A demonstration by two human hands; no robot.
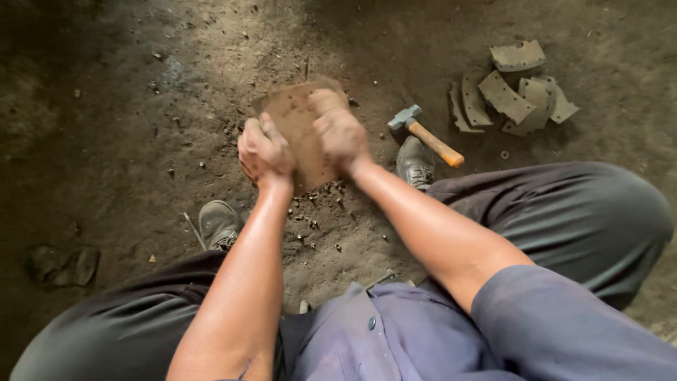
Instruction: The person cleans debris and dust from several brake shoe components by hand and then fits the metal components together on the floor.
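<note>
Head view: left hand (264, 149) and right hand (340, 130) both clamp 1 curved brake lining (300, 123) above the dirt floor (127, 141) between the shoes. Apparently mid-working it; next needs a steady hold. Hammer (427, 135) lies nearby.

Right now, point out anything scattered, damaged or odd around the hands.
Small dark bits lie scattered on the dirt floor below the curved brown plate, held by left hand and right hand. Nothing else stands out.
</note>
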